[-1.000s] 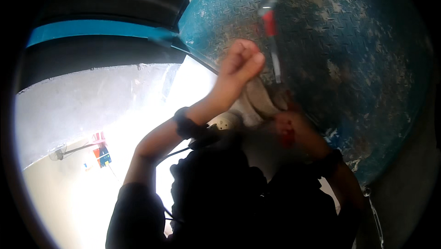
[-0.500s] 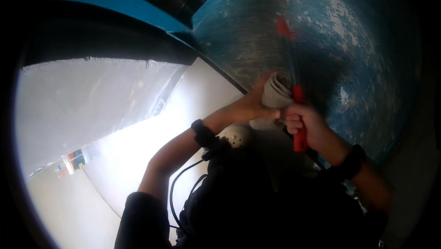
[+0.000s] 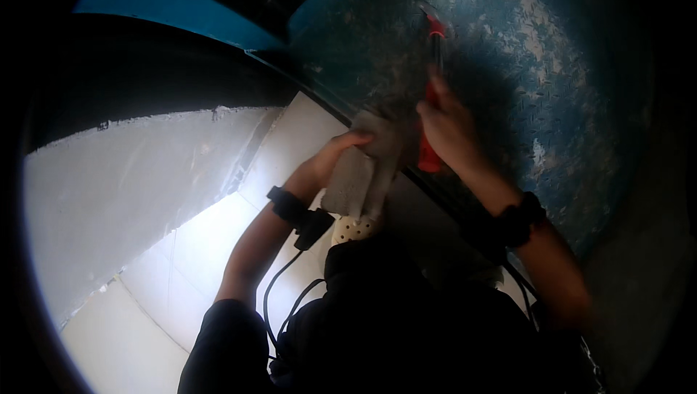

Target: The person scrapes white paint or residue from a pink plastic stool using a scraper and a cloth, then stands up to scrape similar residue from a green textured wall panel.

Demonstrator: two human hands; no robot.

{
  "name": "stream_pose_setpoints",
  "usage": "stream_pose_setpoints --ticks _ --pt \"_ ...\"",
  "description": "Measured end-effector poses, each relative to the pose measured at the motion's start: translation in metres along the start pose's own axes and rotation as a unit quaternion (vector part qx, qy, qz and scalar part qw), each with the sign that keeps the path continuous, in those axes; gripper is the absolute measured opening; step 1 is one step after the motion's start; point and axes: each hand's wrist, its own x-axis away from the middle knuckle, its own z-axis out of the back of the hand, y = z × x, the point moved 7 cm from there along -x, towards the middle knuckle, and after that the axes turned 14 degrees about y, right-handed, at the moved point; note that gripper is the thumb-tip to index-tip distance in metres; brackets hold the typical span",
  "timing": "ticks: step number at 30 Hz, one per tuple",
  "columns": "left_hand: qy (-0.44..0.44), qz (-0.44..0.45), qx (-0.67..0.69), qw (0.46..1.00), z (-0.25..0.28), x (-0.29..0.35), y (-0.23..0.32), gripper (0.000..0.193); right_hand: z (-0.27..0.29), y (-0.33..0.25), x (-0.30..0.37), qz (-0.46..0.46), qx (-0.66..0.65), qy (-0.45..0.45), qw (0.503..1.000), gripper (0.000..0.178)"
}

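A claw hammer (image 3: 429, 148) with a red handle is gripped in my right hand (image 3: 451, 127), its metal head pointing away from me over the blue plate. My left hand (image 3: 328, 159) holds a thick, rolled-up greyish-beige cloth (image 3: 350, 182), with the thumb lying across its top. The roll's far end is blurred. Its near end hangs just above a cream shoe (image 3: 354, 230) with round holes. A small gap separates the hammer from the roll.
Worn blue-green tread plate (image 3: 541, 96) spreads to the right and ahead. A grey slab with a rough edge (image 3: 145, 169) stands at the left, below a blue beam (image 3: 174, 9). Light floor tiles (image 3: 196, 256) lie lower left. Black cables (image 3: 267, 299) hang by my left arm.
My hands have come apart. The right has moved forward with the hammer and now grips higher on the handle. The left has moved left and nearer me, tipping the roll over.
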Motion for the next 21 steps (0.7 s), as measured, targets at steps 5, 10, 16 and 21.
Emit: stream_pose_setpoints --ticks 5,10,16,21 --pt "0.072 -0.090 -0.161 0.980 0.055 0.003 0.028 0.047 -0.045 -0.021 0.002 0.014 -0.246 -0.159 0.956 0.034" --pt "0.014 -0.231 -0.208 0.950 0.059 0.002 0.075 0.030 -0.051 -0.040 0.002 0.026 -0.301 -0.198 0.932 0.033" --pt "0.057 -0.127 -0.142 0.980 0.060 -0.034 0.092 0.075 -0.049 -0.042 0.019 0.248 0.131 -0.139 0.950 0.037" --pt "0.163 0.028 -0.365 0.916 0.038 -0.059 0.086 0.079 -0.027 -0.055 0.037 0.401 0.071 0.028 0.913 0.023"
